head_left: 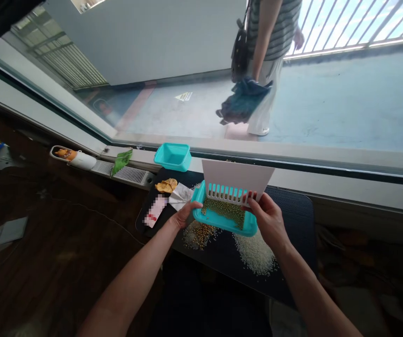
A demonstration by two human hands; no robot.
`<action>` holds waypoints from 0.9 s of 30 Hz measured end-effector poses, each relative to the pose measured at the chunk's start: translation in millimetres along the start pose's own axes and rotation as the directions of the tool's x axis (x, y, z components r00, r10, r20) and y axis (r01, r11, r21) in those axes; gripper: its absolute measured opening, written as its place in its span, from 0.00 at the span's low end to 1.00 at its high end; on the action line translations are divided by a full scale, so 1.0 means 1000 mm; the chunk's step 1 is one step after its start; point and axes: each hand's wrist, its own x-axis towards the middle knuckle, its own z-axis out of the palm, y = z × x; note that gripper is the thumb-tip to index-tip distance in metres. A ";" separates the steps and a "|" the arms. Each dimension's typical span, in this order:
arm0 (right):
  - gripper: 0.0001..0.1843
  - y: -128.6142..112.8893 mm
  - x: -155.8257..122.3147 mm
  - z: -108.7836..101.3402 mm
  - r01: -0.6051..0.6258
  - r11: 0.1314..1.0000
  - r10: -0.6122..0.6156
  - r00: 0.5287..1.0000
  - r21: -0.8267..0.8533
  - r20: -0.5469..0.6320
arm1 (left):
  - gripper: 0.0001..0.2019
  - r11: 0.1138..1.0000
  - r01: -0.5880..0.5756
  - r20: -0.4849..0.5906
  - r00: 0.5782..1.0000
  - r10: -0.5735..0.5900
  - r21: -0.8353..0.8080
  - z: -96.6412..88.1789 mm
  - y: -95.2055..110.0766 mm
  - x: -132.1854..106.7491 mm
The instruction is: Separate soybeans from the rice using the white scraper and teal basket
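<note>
My left hand (186, 213) grips the left end of a shallow turquoise tray (219, 223), thumb over the rim. Small green beans (227, 211) lie spread in the tray. In my right hand (269, 217) is a white card (237, 177) with a row of slots along its lower edge, pinched at its right corner. The card stands tilted in the tray, its slotted edge at the beans. Below the tray, a pile of yellowish beans (201, 234) mixed with white grains lies at left, and a pile of white grains (257, 255) at right.
A deeper turquoise container (173, 157) stands at the table's back edge. On the dark table (293, 210) are a crumpled yellow item (166, 186), white paper (181, 196) and a blurred pink-white packet (155, 211). Beyond the window, a person (264, 61) carries dark cloth.
</note>
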 end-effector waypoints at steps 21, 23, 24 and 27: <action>0.10 -0.012 0.029 -0.013 0.092 0.992 -0.091 0.996 -0.081 0.020 | 0.26 0.998 0.048 0.059 0.997 -0.045 -0.042 0.004 0.001 0.017; 0.10 -0.013 0.029 -0.016 0.098 0.991 -0.098 0.995 -0.087 0.010 | 0.26 0.998 0.052 0.089 0.995 -0.049 -0.033 0.004 0.002 0.020; 0.10 -0.013 0.030 -0.017 0.100 0.991 -0.100 0.995 -0.090 0.007 | 0.26 0.998 0.052 0.104 0.993 -0.049 -0.030 0.004 0.003 0.021; 0.11 -0.012 0.033 -0.020 0.100 0.991 -0.101 0.995 -0.094 -0.001 | 0.24 0.998 0.053 0.118 0.992 -0.049 -0.028 0.003 0.005 0.027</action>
